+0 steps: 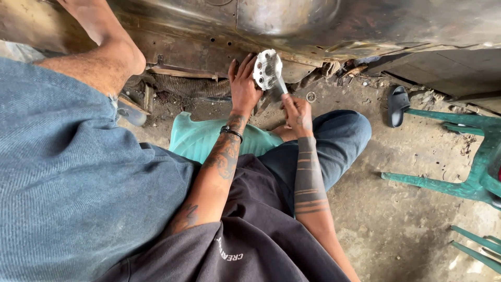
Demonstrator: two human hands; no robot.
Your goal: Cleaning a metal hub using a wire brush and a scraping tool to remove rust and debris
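Note:
My left hand (243, 83) grips a round silver metal disc with several holes (267, 69), holding it up against the lower edge of a rusty metal car body (292, 26). My right hand (296, 113) is closed around a thin metal tool shaft (281, 86) that runs up to the disc. I sit on a low turquoise plastic stool (195, 138), knees in blue jeans, black shirt below. What the shaft's tip meets behind the disc is hidden.
Another person in blue denim (62, 172) crouches at my left, their bare arm (107, 49) reaching toward the car body. A black sandal (397, 104) and an overturned green plastic chair (469, 156) lie on the dirty concrete floor at right. A small washer (311, 96) lies near my right hand.

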